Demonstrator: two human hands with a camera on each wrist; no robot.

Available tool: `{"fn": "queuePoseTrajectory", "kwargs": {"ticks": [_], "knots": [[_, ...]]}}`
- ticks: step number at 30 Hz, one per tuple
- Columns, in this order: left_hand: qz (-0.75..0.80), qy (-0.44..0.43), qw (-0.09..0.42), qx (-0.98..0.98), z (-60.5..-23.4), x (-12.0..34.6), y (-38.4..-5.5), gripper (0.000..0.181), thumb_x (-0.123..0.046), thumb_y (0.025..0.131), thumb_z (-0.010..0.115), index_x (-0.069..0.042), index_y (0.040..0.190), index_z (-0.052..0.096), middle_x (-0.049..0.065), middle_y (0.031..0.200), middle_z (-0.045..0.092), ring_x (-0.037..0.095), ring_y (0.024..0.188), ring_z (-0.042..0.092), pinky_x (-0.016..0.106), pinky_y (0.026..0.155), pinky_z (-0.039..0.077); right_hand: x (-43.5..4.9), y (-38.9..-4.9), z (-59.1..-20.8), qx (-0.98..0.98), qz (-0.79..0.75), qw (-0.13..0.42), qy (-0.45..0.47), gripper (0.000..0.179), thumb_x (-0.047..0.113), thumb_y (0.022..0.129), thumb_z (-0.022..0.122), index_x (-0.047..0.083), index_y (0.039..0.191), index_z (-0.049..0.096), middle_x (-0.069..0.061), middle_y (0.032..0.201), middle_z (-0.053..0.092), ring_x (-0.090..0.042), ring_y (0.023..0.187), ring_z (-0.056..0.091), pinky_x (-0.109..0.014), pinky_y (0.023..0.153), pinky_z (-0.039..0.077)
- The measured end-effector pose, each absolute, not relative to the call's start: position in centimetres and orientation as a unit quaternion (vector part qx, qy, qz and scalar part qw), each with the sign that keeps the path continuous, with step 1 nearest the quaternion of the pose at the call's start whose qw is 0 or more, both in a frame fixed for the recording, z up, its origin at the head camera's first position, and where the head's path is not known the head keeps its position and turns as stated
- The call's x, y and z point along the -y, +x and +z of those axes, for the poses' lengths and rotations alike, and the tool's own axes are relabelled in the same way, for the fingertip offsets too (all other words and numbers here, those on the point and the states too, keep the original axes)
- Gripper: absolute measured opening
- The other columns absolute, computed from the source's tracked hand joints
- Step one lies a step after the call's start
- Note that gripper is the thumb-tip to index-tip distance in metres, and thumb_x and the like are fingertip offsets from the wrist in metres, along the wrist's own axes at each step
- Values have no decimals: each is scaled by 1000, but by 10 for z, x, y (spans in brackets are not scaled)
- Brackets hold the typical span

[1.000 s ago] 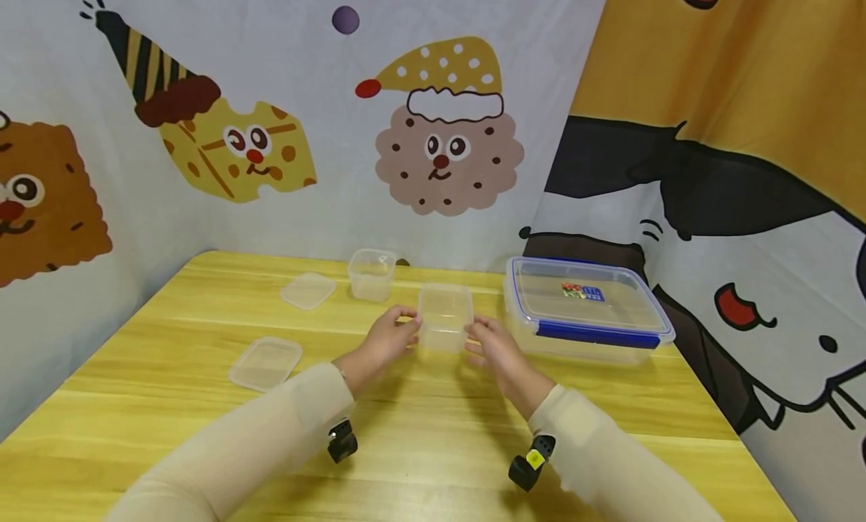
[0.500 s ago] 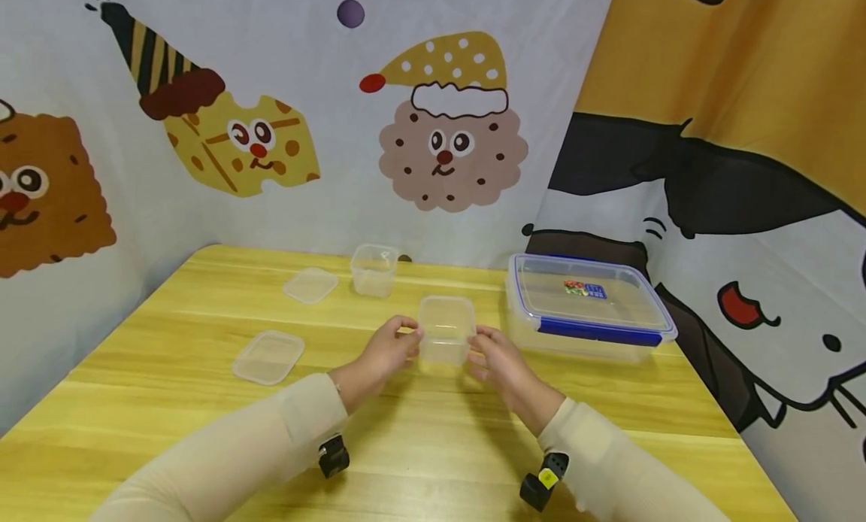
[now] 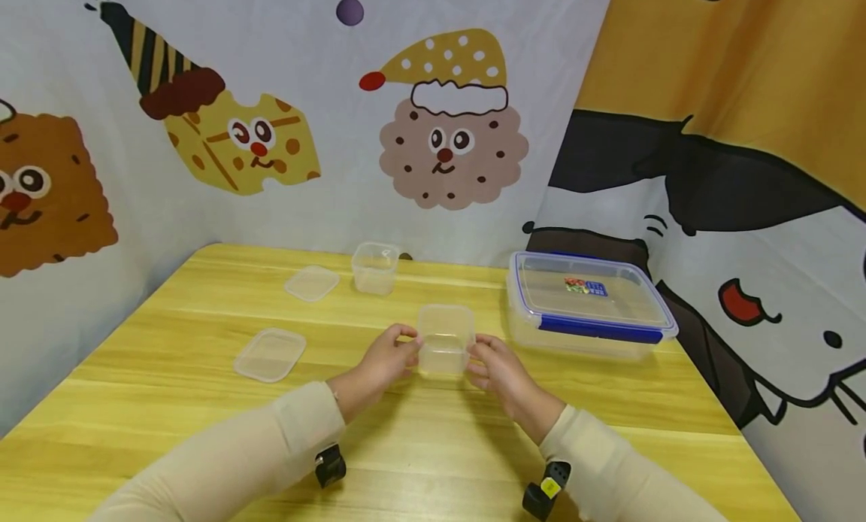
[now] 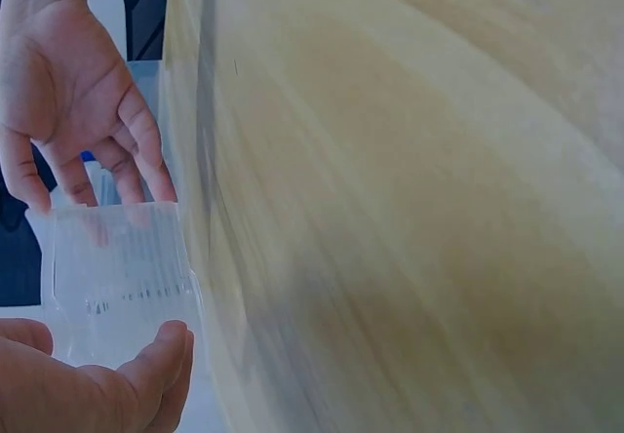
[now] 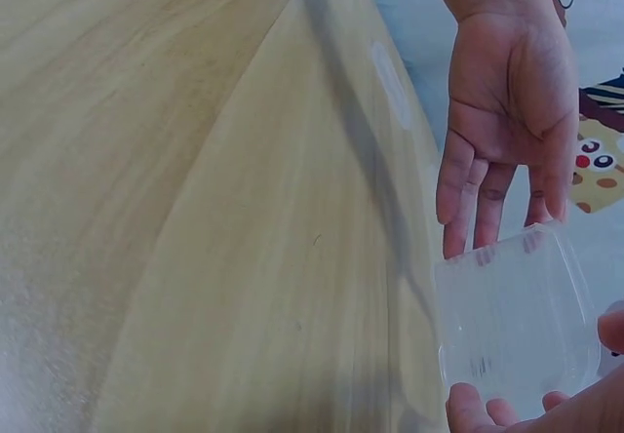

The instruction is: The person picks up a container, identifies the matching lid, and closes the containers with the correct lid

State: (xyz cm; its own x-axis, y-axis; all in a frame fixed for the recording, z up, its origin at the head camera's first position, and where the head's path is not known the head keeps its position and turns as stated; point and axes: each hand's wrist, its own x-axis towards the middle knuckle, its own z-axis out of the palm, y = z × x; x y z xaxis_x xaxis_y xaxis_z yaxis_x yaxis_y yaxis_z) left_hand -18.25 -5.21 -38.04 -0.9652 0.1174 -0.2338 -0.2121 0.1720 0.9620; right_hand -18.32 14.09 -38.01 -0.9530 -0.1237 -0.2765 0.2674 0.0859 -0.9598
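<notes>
Between my two hands is a small clear square plastic container (image 3: 446,340), near the middle of the table in the head view. My left hand (image 3: 380,370) grips its left side with thumb and fingertips. On the opposite side, my right hand (image 3: 510,380) holds it with thumb and fingers. In the left wrist view the container (image 4: 122,282) spans the gap between both hands, and the right wrist view shows its clear wall (image 5: 512,311) too. Whether its base touches the table is hard to tell.
Behind it stands a second small clear container (image 3: 375,269). Two flat translucent lids, one farther back (image 3: 312,283) and one nearer lid (image 3: 270,355), lie at the left. A large blue-trimmed lidded box (image 3: 588,304) sits at the right on the wooden table (image 3: 419,462).
Both hands have drawn the small container a little closer to me, away from the back of the table. The lids, the second container and the large box stay in place.
</notes>
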Motion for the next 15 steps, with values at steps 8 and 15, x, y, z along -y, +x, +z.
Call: {"fn": "queuePoseTrajectory", "kwargs": {"ticks": [8, 15], "knots": [[645, -35, 122, -754, -384, 52, -181, 33, -18, 102, 49, 2, 128, 48, 22, 109, 57, 31, 95, 59, 45, 84, 54, -138, -183, -386, -717, -680, 139, 59, 52, 14, 98, 40, -10, 143, 27, -34, 140, 38, -51, 125, 43, -58, 104, 38], [649, -42, 125, -750, -387, 53, -179, 34, -19, 102, 50, 2, 129, 49, 20, 105, 56, 32, 95, 60, 44, 85, 54, -138, -181, -389, -724, -673, 140, 55, 54, 14, 98, 40, -11, 144, 26, -35, 140, 38, -51, 124, 43, -56, 102, 41]]}}
